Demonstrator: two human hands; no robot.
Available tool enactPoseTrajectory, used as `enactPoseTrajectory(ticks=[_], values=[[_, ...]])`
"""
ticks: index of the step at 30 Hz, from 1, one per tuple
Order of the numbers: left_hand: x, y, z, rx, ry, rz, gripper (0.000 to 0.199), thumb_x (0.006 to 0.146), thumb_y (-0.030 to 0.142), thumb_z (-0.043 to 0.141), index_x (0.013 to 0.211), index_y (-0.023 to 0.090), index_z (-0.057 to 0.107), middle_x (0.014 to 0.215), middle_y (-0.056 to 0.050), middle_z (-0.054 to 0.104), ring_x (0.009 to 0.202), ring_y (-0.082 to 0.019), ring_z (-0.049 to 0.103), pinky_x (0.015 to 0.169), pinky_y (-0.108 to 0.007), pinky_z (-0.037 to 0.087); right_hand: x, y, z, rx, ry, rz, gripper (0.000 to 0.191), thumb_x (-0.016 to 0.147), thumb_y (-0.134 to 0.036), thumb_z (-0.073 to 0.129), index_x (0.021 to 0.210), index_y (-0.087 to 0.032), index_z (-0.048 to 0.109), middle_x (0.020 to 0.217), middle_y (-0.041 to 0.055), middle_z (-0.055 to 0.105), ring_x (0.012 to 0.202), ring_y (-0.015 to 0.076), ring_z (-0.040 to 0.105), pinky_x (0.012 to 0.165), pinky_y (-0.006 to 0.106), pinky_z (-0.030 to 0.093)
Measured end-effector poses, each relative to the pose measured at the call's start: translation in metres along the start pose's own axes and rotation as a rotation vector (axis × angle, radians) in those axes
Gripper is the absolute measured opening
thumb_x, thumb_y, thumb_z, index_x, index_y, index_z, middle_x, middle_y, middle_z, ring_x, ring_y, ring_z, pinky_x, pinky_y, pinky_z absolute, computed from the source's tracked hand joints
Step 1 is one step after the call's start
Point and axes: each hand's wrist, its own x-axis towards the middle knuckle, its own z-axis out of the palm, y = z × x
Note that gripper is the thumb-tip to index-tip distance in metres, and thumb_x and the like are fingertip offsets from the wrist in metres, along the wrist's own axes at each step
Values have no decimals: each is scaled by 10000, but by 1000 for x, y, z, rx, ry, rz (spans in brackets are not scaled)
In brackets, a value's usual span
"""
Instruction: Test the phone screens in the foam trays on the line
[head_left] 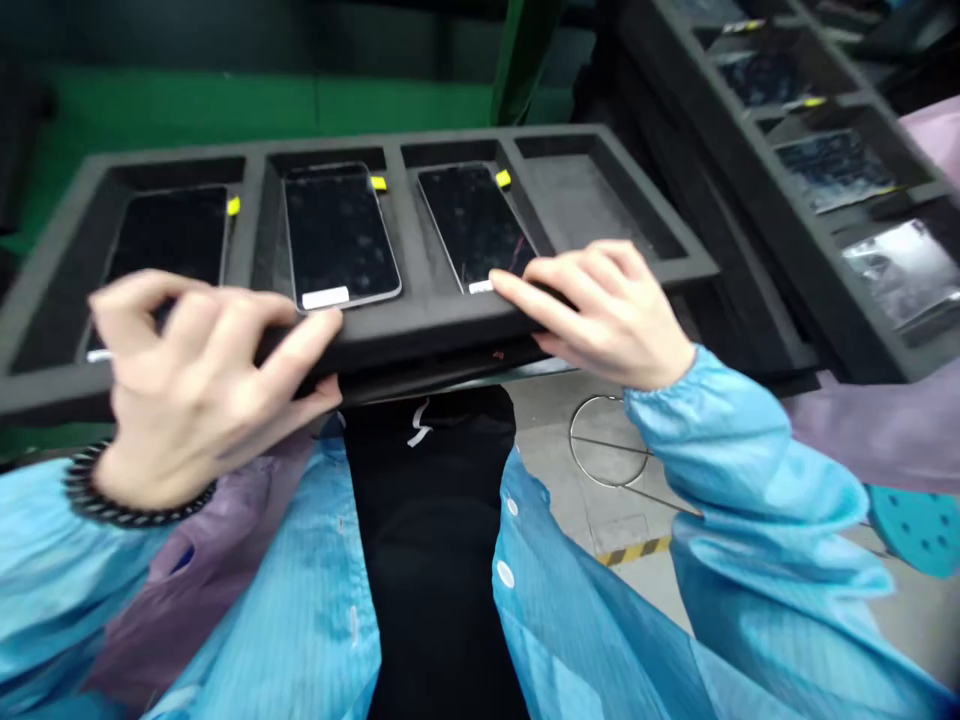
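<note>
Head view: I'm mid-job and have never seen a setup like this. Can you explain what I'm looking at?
There is no machine here. A camera on a person's head looks forward and down, so this single picture shows roughly what they see. The bare left hand and right hand, coming out of light-blue sleeves, are the wearer's own. Both grip the near edge of a dark tray divided into compartments. Three compartments each hold a flat, dark, phone-like panel, such as the middle one, with a yellow tab and a white label. To the right stands a second compartmented tray, also holding flat pieces. The mauve cloth at the right edge looks like another person's clothing.
</note>
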Motion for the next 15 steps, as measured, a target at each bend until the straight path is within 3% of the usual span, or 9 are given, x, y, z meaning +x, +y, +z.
enactPoseTrajectory(ticks=[2, 5, 9, 11, 12, 15], values=[[-1, 11, -4, 158, 44, 121, 494, 793, 414, 752, 1194, 152, 632, 930, -63, 684, 796, -187, 573, 873, -436, 453, -10, -2, 13, 25, 37, 28, 558, 1004, -154, 465, 1532, -322, 395, 1260, 41, 688, 1070, 181, 673, 1033, 431, 506], [4, 21, -11, 166, 75, 137, 431, 784, 318, 777, 1164, 175, 631, 900, -54, 688, 732, -165, 564, 829, -381, 430, -23, -13, 23, 73, 153, 53, 545, 990, -151, 517, 1486, -370, 457, 1238, 19, 703, 1066, 173, 663, 1059, 422, 490], [17, 16, -23, 118, 103, 116, 489, 773, 322, 786, 1212, 160, 644, 903, -80, 700, 685, -169, 562, 772, -372, 409, -34, -49, 30, 286, 474, -147, 309, 942, -185, 617, 1220, -307, 674, 1030, -1, 749, 1011, 159, 663, 955, 297, 556], [23, 7, -27, 95, 104, 101, 553, 780, 360, 766, 1268, 138, 632, 912, -99, 705, 679, -184, 565, 750, -377, 411, -31, -66, 32, 356, 356, -128, 293, 969, -162, 508, 1198, -227, 679, 1028, 45, 750, 1021, 181, 671, 915, 311, 588], [25, 1, -29, 90, 104, 90, 611, 776, 380, 761, 1316, 135, 610, 923, -103, 706, 678, -193, 566, 749, -386, 419, -26, -71, 33, 347, 242, 1, 333, 982, -156, 432, 1213, -179, 671, 1084, 90, 742, 1060, 212, 670, 941, 365, 588], [25, -14, -29, 79, 103, 33, 793, 751, 410, 776, 1459, 188, 497, 1000, -101, 705, 734, -235, 595, 792, -435, 468, -1, -74, 31, 342, -268, 451, 396, 979, -157, 364, 1225, -31, 648, 1184, 223, 694, 1142, 321, 649, 1047, 520, 509]])
